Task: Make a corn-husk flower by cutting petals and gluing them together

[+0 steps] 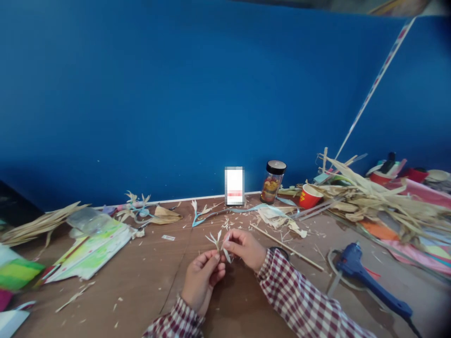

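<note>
Between my two hands is a small corn husk flower [217, 240] with thin pale petals spreading upward and outward. My left hand [205, 276] pinches its base between thumb and fingers. My right hand [243, 246] is closed at its right side, thumb and forefinger together on a petal. A pale petal hangs down between the hands. Fingertips hide the flower's lower part. Small husk scraps lie on the brown table [141, 291] around both hands, and a thin stick [287, 246] lies to the right, beyond my right wrist.
A blue glue gun [369, 277] lies at the right. Behind stand a dark-lidded jar [272, 183], a red paper cup [310, 195] and a pixelated white object [234, 185]. Dried husks [380, 192] pile up at the back right. Painted paper [95, 249] lies at the left.
</note>
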A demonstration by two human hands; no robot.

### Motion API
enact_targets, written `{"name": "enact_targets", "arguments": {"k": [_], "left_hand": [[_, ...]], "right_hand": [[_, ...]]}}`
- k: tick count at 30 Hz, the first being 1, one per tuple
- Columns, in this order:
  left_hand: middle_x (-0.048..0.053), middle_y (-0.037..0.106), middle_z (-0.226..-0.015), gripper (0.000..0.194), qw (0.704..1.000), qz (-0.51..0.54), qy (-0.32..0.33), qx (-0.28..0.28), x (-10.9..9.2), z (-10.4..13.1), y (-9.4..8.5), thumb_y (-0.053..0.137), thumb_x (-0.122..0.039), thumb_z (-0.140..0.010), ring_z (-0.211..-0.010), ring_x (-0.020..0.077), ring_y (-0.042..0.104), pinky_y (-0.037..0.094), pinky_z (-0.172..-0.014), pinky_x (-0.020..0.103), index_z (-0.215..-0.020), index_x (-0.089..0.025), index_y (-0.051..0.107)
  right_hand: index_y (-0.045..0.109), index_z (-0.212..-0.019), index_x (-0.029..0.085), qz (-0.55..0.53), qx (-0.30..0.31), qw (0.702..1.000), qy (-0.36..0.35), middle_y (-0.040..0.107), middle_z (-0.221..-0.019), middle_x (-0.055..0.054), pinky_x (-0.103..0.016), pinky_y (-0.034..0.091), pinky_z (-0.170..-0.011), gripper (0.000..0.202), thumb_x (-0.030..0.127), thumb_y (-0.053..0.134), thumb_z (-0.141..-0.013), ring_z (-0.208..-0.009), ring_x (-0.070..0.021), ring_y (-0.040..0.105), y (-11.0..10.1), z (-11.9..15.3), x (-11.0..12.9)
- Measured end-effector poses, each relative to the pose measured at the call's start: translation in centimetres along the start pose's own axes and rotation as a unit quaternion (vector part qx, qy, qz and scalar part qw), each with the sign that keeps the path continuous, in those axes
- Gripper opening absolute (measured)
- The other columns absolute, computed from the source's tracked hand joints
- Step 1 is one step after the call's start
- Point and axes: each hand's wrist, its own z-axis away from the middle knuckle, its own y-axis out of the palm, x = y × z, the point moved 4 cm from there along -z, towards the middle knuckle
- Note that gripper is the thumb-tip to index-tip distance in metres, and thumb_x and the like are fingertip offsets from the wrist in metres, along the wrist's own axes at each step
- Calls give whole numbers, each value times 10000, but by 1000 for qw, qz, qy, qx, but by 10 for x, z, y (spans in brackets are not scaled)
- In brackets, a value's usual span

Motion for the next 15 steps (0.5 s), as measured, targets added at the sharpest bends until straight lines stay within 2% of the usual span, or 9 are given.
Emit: {"name": "enact_targets", "arguments": {"k": [3, 5, 10, 15], "left_hand": [[38, 652, -651, 185, 1000, -10, 5, 5, 0, -1, 0, 706, -191, -618, -487, 65, 570, 506, -477, 163, -760, -114, 616], [38, 654, -651, 200, 1000, -14, 2, 5, 1, -1, 0, 714, -201, -607, -488, 68, 572, 506, -478, 165, -760, -114, 619], [44, 651, -644, 206, 1000, -19, -4, 6, 2, 0, 2, 725, -202, -591, -486, 69, 569, 505, -479, 168, -743, -107, 624], [46, 648, -646, 216, 1000, -22, -4, 7, 3, 0, 2, 729, -208, -584, -492, 73, 569, 503, -483, 174, -745, -104, 628]], "right_hand": [[563, -722, 140, -4, 5, 1000, 3, 578, -773, -6, -230, 408, -627, 214, 348, 612, -703, -648, -99, 514, 1, 0, -1], [559, -686, 135, -13, 4, 1000, 15, 595, -812, -19, -230, 405, -633, 214, 340, 619, -696, -651, -97, 521, 1, 0, -4], [571, -700, 130, -43, -20, 997, 58, 580, -638, 9, -201, 372, -526, 231, 355, 623, -688, -522, -72, 481, 0, 0, -14], [595, -731, 130, -58, 4, 996, 70, 597, -615, 7, -225, 407, -565, 246, 371, 619, -689, -557, -97, 536, 4, 1, -14]]}}
